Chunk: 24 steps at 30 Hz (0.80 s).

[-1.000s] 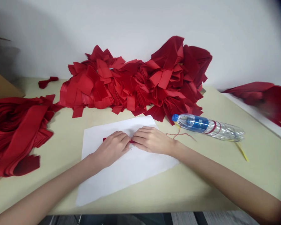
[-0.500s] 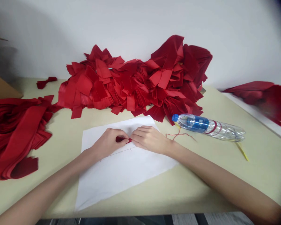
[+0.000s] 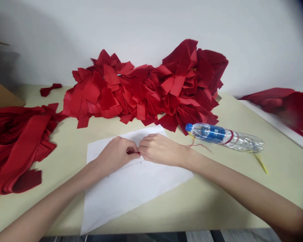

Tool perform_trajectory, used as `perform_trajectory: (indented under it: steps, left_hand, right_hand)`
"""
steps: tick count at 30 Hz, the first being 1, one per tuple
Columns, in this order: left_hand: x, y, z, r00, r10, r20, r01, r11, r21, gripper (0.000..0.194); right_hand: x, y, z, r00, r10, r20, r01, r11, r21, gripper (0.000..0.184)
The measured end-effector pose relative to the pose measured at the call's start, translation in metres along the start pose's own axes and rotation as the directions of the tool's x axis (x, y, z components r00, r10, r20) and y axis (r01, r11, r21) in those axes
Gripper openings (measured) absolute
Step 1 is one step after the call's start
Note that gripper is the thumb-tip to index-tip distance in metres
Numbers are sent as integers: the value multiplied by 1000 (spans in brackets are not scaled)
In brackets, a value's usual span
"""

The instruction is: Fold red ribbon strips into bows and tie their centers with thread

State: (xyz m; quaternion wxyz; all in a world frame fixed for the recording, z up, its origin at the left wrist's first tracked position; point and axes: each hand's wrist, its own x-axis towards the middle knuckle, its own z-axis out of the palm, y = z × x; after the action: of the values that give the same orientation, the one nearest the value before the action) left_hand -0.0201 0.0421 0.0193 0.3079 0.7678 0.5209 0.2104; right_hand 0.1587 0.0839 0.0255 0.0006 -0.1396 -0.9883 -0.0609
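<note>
While both hands meet over a rectangular sheet of white paper, the left hand is curled narrowly, its thumb and fingers pinching a small folded piece of red fabric. The right hand lies nearly flat, its fingertips just beside the red tip of that piece; whether it grips the fabric cannot be told. The piece sits over the paper, just above a thin dark ruled line.

Clock directions take the hands as centre, with 12 o'clock toward the white wall. At 12 o'clock, a long heap of cut red fabric strips rests on the pale beige tabletop against the wall. At 9 o'clock lies a stack of long, dark red fabric bands. At 2 o'clock, a clear plastic water bottle with a blue label lies on its side, near a loose red thread and a yellow strip. Farther out at 2 o'clock, more red fabric hangs blurred.
</note>
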Motion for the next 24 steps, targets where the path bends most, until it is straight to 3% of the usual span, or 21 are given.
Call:
perform_trajectory:
  steps: [3,6,9,10,12,14,15,16,17,19,21,22,24]
  left_hand:
    - [0,3,-3,999,-13,39,14,999,-36,17]
    - [3,-1,-5,997,-37,72,49,983,-175,14]
    - [5,-7,-8,984,-121,127,164,898,-409,9]
    - [5,-9,-8,974,-151,171,219,829,-515,8]
    - [3,-12,-8,947,-166,275,318,616,-721,10]
    - [-1,-14,-3,936,-122,331,352,380,-855,11]
    - [-3,-15,0,936,-93,340,352,291,-889,11]
    - [-4,-15,4,937,-64,343,348,231,-909,11]
    - [-6,-15,8,938,-36,346,346,196,-917,11]
    - [-7,-13,15,929,20,370,362,171,-916,13]
    - [-8,-11,21,921,63,384,371,151,-916,15]
    - [-8,-10,23,919,75,387,375,135,-917,15]
    - [-8,-9,26,915,84,395,387,101,-917,14]
  right_hand:
    - [1,-2,-6,1000,-19,-9,18,999,-50,20]
    - [0,0,-18,999,-36,-6,35,999,-41,21]
    - [-6,4,-38,982,10,-187,-11,1000,-5,20]
    - [-10,5,-45,950,71,-304,-65,997,30,19]
    - [-18,5,-55,802,263,-536,-205,965,166,18]
    - [-25,2,-57,630,464,-623,-302,885,354,16]
    - [-27,0,-55,592,540,-598,-321,839,440,14]
    - [-29,-3,-52,596,600,-534,-322,787,526,13]
    - [-29,-6,-47,638,633,-438,-303,729,613,13]
    - [-27,-12,-36,776,598,-202,-232,568,790,16]
    - [-24,-15,-27,867,496,-47,-159,365,917,20]
    - [-22,-16,-24,881,473,-11,-137,278,951,22]
    - [-20,-17,-20,866,500,21,-126,176,976,22]
